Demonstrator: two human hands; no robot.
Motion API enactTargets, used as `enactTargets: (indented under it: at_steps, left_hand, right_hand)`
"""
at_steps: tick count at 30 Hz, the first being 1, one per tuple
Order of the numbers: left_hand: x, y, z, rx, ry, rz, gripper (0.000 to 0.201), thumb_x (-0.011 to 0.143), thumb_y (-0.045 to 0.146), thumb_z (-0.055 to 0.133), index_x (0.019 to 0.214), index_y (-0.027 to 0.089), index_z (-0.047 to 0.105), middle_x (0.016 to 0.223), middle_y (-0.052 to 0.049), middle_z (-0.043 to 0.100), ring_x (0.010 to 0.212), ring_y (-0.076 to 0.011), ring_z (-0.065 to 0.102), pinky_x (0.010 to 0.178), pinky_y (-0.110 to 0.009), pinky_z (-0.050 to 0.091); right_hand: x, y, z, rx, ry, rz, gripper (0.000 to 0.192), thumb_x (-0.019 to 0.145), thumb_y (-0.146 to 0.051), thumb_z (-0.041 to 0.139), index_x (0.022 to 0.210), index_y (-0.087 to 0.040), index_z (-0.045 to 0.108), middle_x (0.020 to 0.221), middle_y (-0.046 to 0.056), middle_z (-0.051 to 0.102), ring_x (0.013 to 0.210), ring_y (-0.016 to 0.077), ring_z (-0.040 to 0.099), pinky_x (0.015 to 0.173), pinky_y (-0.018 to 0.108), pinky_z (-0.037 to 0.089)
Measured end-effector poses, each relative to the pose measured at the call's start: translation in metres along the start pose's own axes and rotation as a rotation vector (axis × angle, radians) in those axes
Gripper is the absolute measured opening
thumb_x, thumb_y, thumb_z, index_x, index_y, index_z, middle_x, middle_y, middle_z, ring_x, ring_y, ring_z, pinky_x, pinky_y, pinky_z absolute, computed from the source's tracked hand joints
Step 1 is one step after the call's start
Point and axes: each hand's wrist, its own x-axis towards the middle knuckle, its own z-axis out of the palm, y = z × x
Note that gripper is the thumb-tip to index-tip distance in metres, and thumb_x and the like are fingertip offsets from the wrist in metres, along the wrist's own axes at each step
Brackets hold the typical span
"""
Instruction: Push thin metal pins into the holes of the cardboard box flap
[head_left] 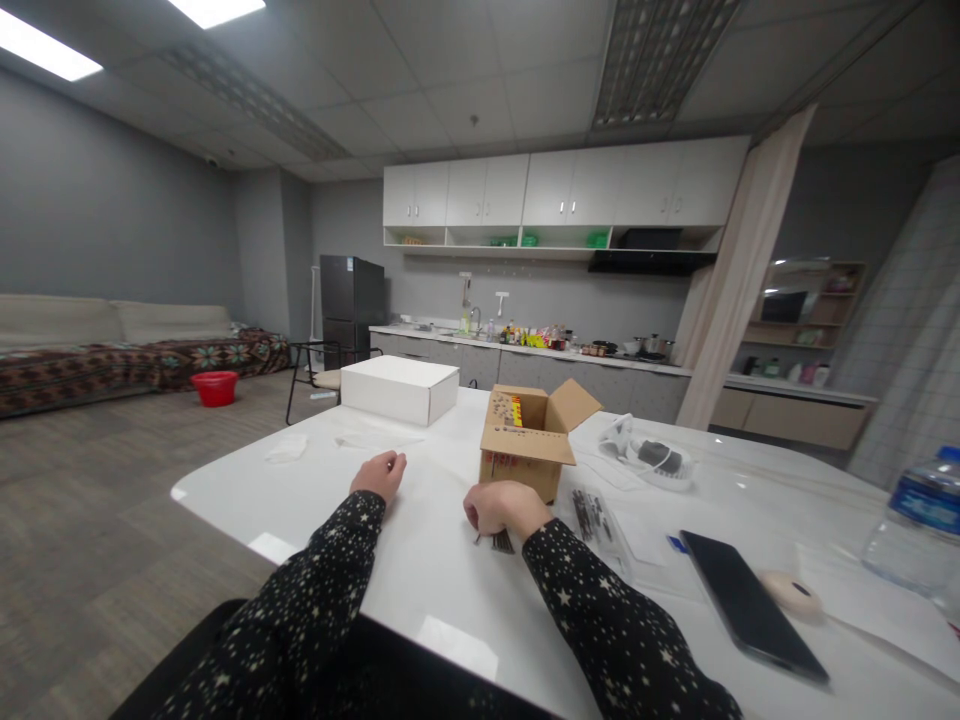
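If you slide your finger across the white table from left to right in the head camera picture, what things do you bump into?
Left hand → right hand on small dark pieces → clear bag of dark parts → black phone → beige mouse-shaped thing → water bottle.

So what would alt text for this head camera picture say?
A person's right hand grips small dark objects on a white table, beside an open brown cardboard box; the left hand rests curled nearby. A closed white box sits behind.
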Motion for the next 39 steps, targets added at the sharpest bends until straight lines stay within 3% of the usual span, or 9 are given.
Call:
enactTargets:
  at_steps: [22, 39]
  left_hand:
    - [0.0000, -0.0002, 0.0009, 0.003, 0.012, -0.001, 0.037, 0.086, 0.045, 0.038, 0.062, 0.022, 0.053, 0.065, -0.003, 0.062, 0.065, -0.0170, 0.054, 0.059, -0.024, 0.034]
    - [-0.0018, 0.0044, -0.0026, -0.014, -0.007, -0.008, 0.036, 0.086, 0.043, 0.040, 0.062, 0.022, 0.054, 0.066, -0.003, 0.063, 0.064, -0.0164, 0.054, 0.060, -0.024, 0.035]
  right_hand:
    - [0.0020, -0.0033, 0.0036, 0.014, 0.022, -0.011, 0.036, 0.068, -0.016, 0.059, 0.102, -0.014, 0.069, 0.107, 0.016, 0.069, 0.089, 0.0274, 0.067, 0.063, 0.030, 0.051]
    - [-0.0004, 0.0008, 0.0034, 0.113, 0.159, 0.043, 0.034, 0.072, -0.013, 0.057, 0.105, -0.017, 0.066, 0.105, 0.014, 0.070, 0.086, 0.0252, 0.066, 0.061, 0.028, 0.048]
